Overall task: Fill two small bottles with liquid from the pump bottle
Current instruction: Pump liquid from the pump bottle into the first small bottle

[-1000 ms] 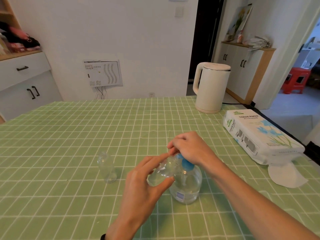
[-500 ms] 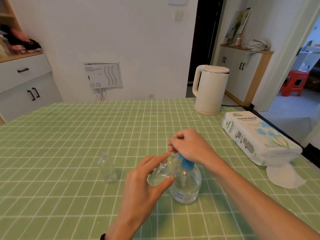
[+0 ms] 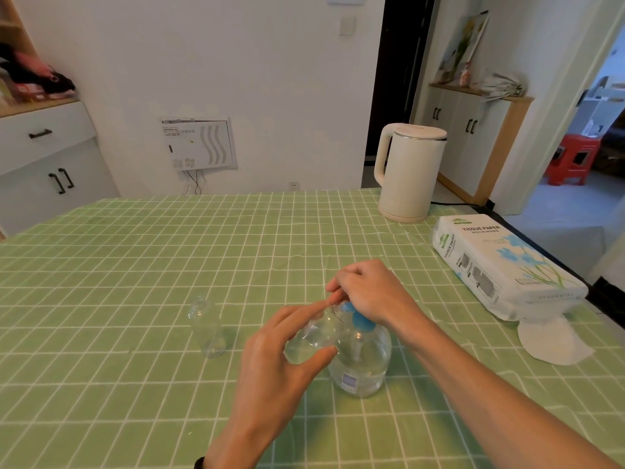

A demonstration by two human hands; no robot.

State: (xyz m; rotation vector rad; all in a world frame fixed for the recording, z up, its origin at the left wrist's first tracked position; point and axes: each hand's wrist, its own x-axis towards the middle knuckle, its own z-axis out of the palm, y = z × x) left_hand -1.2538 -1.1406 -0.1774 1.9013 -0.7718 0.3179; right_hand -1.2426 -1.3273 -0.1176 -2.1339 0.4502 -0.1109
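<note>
On the green checked table (image 3: 135,265) the pump bottle (image 3: 363,367) stands upright. The right hand (image 3: 368,292) arches over its blue head, fingers curled down around it. The left hand (image 3: 277,353) pinches a tilted small bottle (image 3: 311,336) between thumb and fingertips, its mouth at the nozzle. The second small bottle (image 3: 206,328) stands apart, leftward.

Seen from my remote station: the green checked tablecloth (image 3: 135,265) lies open across the left and far side, broken only by a small clear bottle (image 3: 206,328) standing upright left of the pump bottle (image 3: 367,370). On the right, a tissue pack (image 3: 504,265) and loose tissue (image 3: 554,340) crowd the edge. A white kettle (image 3: 411,174) blocks the far right corner.
</note>
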